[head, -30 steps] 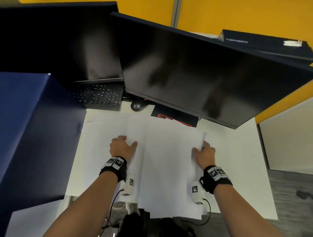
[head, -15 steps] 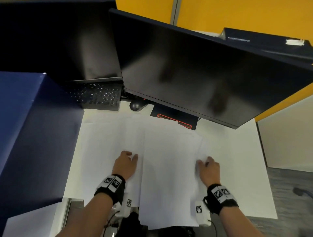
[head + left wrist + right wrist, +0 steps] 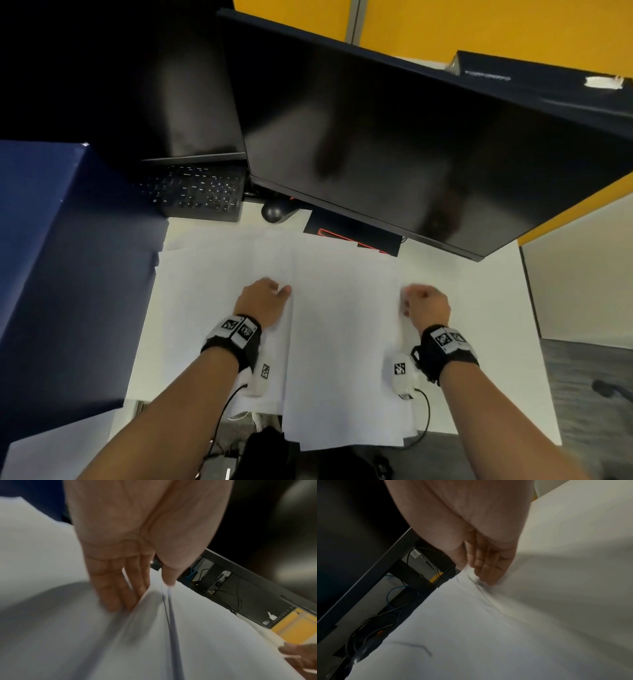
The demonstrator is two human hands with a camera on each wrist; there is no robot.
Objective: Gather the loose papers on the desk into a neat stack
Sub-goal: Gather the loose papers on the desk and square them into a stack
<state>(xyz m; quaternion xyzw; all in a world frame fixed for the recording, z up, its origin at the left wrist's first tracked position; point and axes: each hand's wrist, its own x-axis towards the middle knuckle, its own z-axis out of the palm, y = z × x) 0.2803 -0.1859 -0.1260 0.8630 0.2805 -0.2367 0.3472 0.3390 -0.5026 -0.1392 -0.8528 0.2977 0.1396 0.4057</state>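
Several white sheets lie overlapping on the white desk (image 3: 479, 325). A middle stack of papers (image 3: 342, 342) hangs over the desk's near edge. My left hand (image 3: 279, 289) pinches the stack's left edge; in the left wrist view the left hand (image 3: 147, 591) has its fingers under the lifted papers (image 3: 205, 628) and its thumb on top. My right hand (image 3: 411, 298) grips the right edge with curled fingers. In the right wrist view, the right hand (image 3: 476, 573) holds the papers (image 3: 488, 628) between thumb and fingers. More loose sheets (image 3: 205, 291) lie spread to the left, partly under the stack.
A large dark monitor (image 3: 394, 154) overhangs the back of the desk, with a second screen (image 3: 154, 85) and black keyboard (image 3: 198, 192) at back left. A black mouse (image 3: 274, 210) lies behind the papers. A blue partition (image 3: 51, 257) stands along the left.
Both hands drew the middle stack toward me, then eased it back a little. My right fingers have curled tighter on the stack's right edge.
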